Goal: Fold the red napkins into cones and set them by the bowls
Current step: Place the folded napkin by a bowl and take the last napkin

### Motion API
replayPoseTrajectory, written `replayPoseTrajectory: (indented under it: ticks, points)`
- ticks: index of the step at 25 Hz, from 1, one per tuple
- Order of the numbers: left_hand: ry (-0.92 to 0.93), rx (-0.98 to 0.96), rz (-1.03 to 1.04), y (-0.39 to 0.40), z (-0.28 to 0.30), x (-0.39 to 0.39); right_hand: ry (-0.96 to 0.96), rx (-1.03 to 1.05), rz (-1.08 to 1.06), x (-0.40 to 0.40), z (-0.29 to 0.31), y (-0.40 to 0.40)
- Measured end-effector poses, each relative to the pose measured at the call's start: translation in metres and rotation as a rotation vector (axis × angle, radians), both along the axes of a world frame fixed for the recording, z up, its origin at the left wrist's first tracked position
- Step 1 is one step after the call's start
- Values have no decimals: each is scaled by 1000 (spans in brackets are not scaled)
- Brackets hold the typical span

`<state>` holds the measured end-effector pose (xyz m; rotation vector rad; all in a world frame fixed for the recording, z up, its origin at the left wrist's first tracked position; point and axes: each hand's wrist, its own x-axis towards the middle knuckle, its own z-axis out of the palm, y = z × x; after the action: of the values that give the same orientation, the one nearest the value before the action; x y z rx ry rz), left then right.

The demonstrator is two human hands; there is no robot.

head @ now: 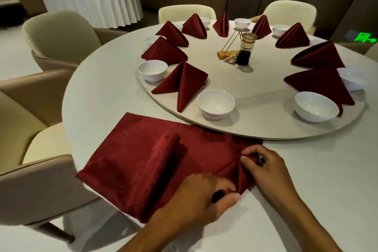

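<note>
A flat napkin (143, 159) lay on the near part of the table (306, 180), its left corner overhanging the table's rim and its far edge touching the rim of the turntable (255, 96). A raised fold ran across its middle. The left hand (196, 200) pinched the cloth at its near right corner, thumb and fingers curled on a gathered pleat; the right hand (266, 168) pinched the same gather from the far side, fingers bent over the right edge. The two hands sat close, just apart. Bare tabletop lay open to the right of the napkin and between the forearms.

On the turntable stood nine folded cones (182, 84) in a ring (one leaning low beside the nearest left bowl), alternating with white bowls (215, 103). A second near bowl (316, 106) touched the cone at the right. At the centre stood a dark bottle (244, 51) beside a wire stand (230, 47) on a wooden base.

Cream chairs (59, 35) ringed the table, two close at its left edge, two behind. A second table (90, 2) with a pleated white cloth stood well apart at the rear left. A green sign (366, 38) glowed at the right wall.
</note>
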<state>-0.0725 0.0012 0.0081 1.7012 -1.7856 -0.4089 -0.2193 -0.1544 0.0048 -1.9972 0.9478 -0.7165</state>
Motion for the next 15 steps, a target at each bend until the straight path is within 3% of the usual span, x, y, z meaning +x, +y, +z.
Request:
replayPoseTrajectory:
  ticks: [2,4,5,6,8,10,13,15]
  points:
    - [-203,-130,242,1,-5,15,56,-61,20,-20,5,-5]
    - [-462,81,516,5,-5,48,193,-56,102,-35,8,-4]
    - [-502,228,567,7,-6,63,280,-60,162,-39,6,-2]
    - [-491,298,555,8,-8,73,350,-90,225,-41,2,-1]
    - [-430,243,464,8,-8,78,356,-158,293,-42,-1,2]
    - [-451,192,447,12,-8,74,313,-180,257,-44,-2,1]
    - [-426,304,487,13,-5,76,434,-322,196,-44,-6,-1]
    - [-414,258,453,13,6,69,414,-390,179,-44,-6,3]
